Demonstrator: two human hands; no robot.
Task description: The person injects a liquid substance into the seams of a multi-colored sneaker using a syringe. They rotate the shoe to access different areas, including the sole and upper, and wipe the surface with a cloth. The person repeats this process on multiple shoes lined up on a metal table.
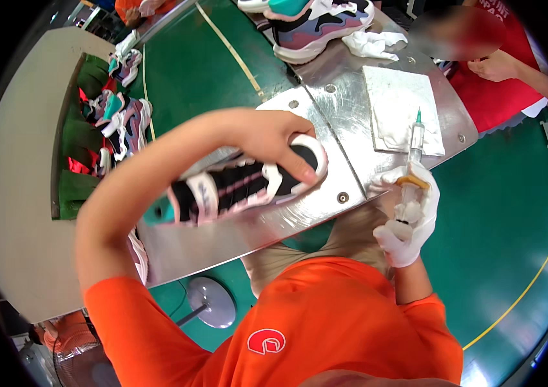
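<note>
My bare left hand (266, 137) grips the toe of a black, white and pink sneaker (238, 189), with the thumb pressed on the toe's top. The sneaker lies sideways over the metal table (287, 213), toe to the right, its teal-lined heel end blurred. In a white glove, my right hand (423, 216) is closed round a syringe (417, 138) with a clear barrel and a green tip that points away from me. Beyond that hand sits a flat white slab (409, 80) with a crumpled white cloth (395, 129) on it.
Another sneaker (319, 29) stands at the table's far end, beside a crumpled white glove (375, 45). More sneakers (129, 129) line a green-lined rack (71, 161) on the left. A person in a red apron (496, 97) is at the far right. A round stand base (213, 303) is below the table.
</note>
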